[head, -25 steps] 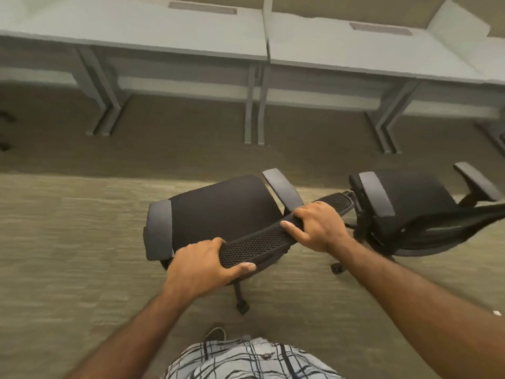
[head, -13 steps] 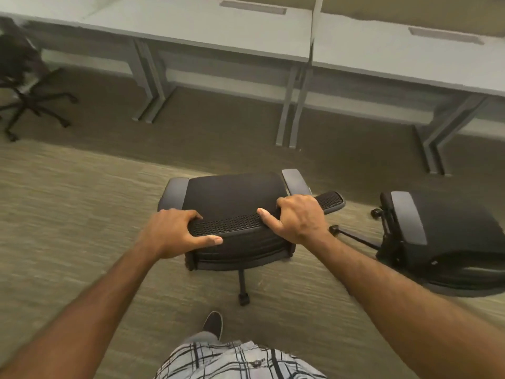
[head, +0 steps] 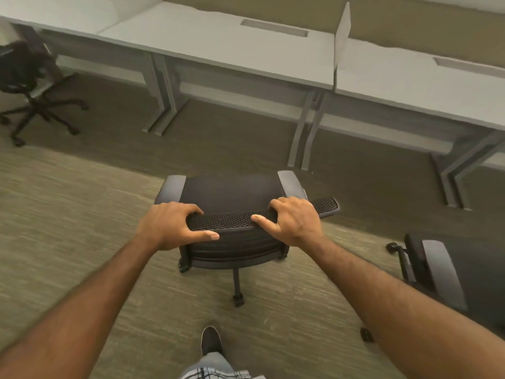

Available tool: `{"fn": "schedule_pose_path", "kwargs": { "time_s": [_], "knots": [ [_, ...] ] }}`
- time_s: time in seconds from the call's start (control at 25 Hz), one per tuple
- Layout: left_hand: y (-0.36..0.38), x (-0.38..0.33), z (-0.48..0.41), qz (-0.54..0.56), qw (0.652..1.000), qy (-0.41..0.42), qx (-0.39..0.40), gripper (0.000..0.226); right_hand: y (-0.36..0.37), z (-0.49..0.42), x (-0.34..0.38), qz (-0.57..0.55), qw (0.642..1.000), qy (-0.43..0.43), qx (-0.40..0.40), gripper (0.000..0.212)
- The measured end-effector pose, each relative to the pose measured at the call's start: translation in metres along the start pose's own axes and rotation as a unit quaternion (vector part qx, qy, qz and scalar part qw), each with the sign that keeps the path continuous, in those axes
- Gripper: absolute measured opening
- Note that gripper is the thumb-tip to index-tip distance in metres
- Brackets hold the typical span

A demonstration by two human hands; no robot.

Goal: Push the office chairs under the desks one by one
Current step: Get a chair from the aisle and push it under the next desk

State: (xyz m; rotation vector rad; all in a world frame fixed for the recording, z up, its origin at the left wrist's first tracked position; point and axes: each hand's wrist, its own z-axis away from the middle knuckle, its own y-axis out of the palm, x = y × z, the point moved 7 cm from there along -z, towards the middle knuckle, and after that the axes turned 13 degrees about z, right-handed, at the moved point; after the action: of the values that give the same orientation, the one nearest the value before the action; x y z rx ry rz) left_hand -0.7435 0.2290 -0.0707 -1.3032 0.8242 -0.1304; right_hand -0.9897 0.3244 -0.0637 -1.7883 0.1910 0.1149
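Both hands clamped on office chair [head: 229, 195] backrest, left hand [head: 169, 228], right hand [head: 293, 221], facing desk [head: 232, 47]

Bare forearms [head: 90, 310]; plaid shorts [head: 218, 372]; dark shoe [head: 211, 341].

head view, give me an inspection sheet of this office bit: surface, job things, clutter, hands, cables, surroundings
surface: striped carpet, darker in front of and under the desks
job's things: held chair faces the middle desk, not yet under it; second chair stands out on the carpet at the right; third chair at the far left
clutter: nothing seen
grippers: left hand and right hand both grip the top of the held chair's mesh backrest
cables: nothing seen
surroundings: white divider between the middle desk and the right desk; person's shoe behind the held chair
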Motion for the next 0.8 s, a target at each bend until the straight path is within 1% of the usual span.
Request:
{"fn": "schedule_pose_path", "kwargs": {
  "time_s": [0.12, 0.24, 0.28, 0.32, 0.4, 0.48, 0.6, 0.8],
  "knots": [
    [-0.017, 0.030, -0.041, 0.004, 1.000, -0.006, 0.012, 0.108, 0.013, -0.053, 0.005, -0.031, 0.998, -0.049, 0.039, 0.089],
    [-0.035, 0.057, -0.082, 0.008, 0.999, -0.009, 0.031, 0.106, 0.028, -0.105, -0.001, -0.060, 0.981, -0.128, 0.133, 0.094],
    [-0.040, 0.065, -0.096, 0.009, 0.999, -0.008, 0.033, 0.105, 0.033, -0.121, -0.011, -0.049, 0.977, -0.131, 0.158, 0.098],
    [-0.045, 0.073, -0.110, 0.009, 0.999, -0.006, 0.032, 0.105, 0.037, -0.138, -0.021, -0.029, 0.979, -0.123, 0.162, 0.102],
    [-0.053, 0.092, -0.134, 0.003, 1.000, -0.002, 0.024, 0.107, 0.045, -0.166, -0.033, 0.002, 0.986, -0.100, 0.135, 0.102],
    [-0.060, 0.110, -0.155, 0.001, 1.000, 0.005, 0.009, 0.108, 0.052, -0.192, -0.029, 0.003, 0.989, -0.098, 0.110, 0.093],
    [-0.076, 0.140, -0.194, 0.012, 1.000, -0.002, -0.003, 0.107, 0.065, -0.245, -0.024, -0.001, 0.990, -0.096, 0.100, 0.085],
    [-0.099, 0.189, -0.256, -0.010, 0.999, -0.032, -0.010, 0.115, 0.088, -0.328, -0.016, -0.014, 0.991, -0.098, 0.085, 0.083]
  ]
}}
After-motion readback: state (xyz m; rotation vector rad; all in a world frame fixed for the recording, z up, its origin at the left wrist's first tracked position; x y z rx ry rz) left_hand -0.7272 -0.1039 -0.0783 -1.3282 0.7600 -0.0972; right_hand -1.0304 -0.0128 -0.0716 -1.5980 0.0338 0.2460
